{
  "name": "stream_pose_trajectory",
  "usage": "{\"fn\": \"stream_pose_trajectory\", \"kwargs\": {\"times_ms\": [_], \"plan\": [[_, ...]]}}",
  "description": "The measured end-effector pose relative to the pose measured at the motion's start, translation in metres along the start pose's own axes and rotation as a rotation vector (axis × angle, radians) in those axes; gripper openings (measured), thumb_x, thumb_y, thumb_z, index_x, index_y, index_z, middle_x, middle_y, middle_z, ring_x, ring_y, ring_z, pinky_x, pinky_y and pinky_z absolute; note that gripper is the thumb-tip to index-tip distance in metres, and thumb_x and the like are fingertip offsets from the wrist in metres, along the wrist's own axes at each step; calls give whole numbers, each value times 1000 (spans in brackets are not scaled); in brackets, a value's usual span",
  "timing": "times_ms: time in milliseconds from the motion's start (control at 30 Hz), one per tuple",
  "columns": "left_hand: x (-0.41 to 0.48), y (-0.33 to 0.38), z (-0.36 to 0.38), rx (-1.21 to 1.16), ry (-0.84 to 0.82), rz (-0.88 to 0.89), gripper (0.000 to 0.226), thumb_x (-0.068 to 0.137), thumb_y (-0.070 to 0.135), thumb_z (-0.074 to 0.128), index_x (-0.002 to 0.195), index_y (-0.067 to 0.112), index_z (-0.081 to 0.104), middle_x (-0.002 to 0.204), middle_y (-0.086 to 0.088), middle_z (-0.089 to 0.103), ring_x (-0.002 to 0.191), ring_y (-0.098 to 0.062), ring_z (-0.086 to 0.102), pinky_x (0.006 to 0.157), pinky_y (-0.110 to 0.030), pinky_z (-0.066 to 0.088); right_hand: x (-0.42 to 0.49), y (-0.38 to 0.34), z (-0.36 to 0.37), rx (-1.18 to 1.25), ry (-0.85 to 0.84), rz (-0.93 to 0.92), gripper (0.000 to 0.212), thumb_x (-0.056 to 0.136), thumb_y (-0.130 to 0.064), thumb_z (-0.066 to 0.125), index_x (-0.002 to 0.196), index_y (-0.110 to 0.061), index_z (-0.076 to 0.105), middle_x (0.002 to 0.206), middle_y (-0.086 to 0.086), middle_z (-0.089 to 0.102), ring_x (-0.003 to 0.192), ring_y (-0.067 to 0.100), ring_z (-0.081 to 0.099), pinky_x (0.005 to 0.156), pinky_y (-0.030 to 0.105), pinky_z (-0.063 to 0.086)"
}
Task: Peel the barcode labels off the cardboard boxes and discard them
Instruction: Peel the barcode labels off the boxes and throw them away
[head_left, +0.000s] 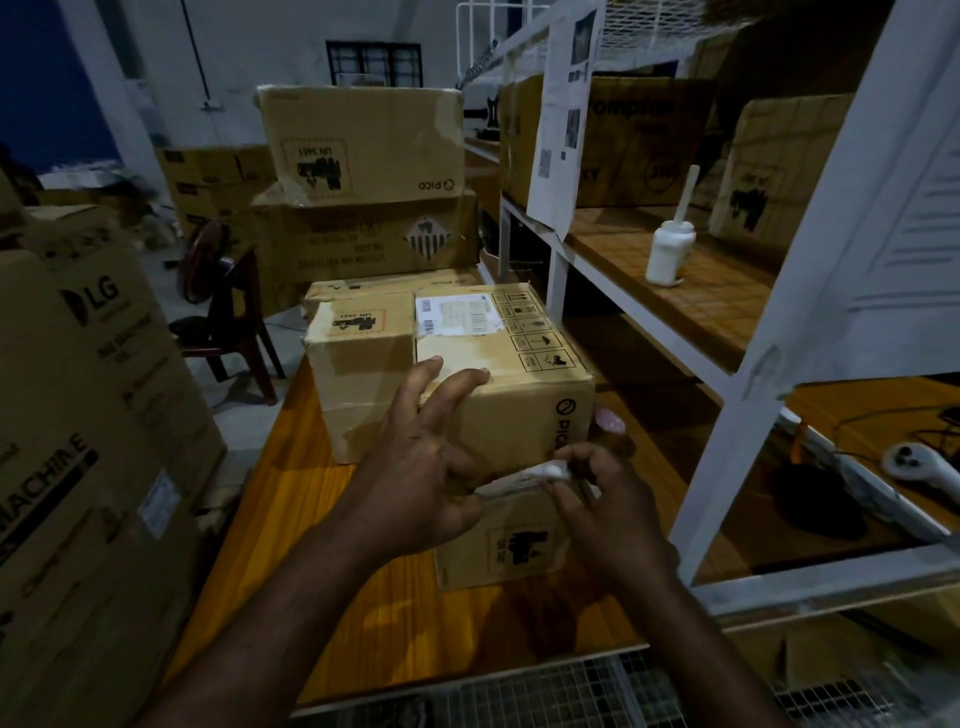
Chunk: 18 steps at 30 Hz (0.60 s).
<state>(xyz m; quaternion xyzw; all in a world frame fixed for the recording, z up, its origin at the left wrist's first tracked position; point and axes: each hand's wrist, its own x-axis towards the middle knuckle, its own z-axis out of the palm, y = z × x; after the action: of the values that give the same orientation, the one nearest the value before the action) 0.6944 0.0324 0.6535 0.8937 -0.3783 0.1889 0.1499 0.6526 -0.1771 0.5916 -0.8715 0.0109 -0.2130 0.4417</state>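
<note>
Lighting is pretty dim, so plenty stays murky: the small print on the barcode label (460, 315) can't be read, and the peeled strip (519, 480) pinched between both hands is blurred, just a pale crumpled bit of paper. Left hand (421, 467) has thumb and forefinger closed on one end of that strip with the other fingers spread wide, tips resting on the top of the cardboard box (498, 395). Right hand (602, 499) is curled tight on the other end, in front of the box's near face and hiding part of it. That box sits on an orange wooden table (311, 493) and reads "PICO" down its side, with "UN 3481" stamps and handling pictograms beside the white label stuck on top. Brown tape runs over the dented box to its left. Big carton (78, 415) on the left says "LG" and "MACHINE", cut off at the edge. White plastic bottle (667, 252) stands on the shelf.
</note>
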Motion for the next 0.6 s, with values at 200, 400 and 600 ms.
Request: {"fn": "stream_pose_trajectory", "kwargs": {"times_ms": [200,400,600], "plan": [[-2,-2,0,-1,-24,-6,9,65,42,79,70,35,76,160,10,14,148,-30,-1,106,-53,34,-7,15,-1,-154,26,-182,13,88,-32,59,84,-38,48,88,-21,48,87,-2,48,67,17,34],[-3,-6,-3,-74,-59,-9,8,67,41,80,72,36,76,159,19,6,149,-21,-11,109,-49,30,-15,15,-1,-149,57,-316,8,83,-34,54,88,-32,48,95,-9,51,90,13,53,68,33,48],[-2,-8,-6,-110,-85,16,8,67,39,80,69,34,75,159,22,6,149,-16,-14,110,-47,26,-22,9,-4,-55,-50,-192,19,83,-24,61,82,-37,48,87,-14,57,82,5,57,63,37,51]]}}
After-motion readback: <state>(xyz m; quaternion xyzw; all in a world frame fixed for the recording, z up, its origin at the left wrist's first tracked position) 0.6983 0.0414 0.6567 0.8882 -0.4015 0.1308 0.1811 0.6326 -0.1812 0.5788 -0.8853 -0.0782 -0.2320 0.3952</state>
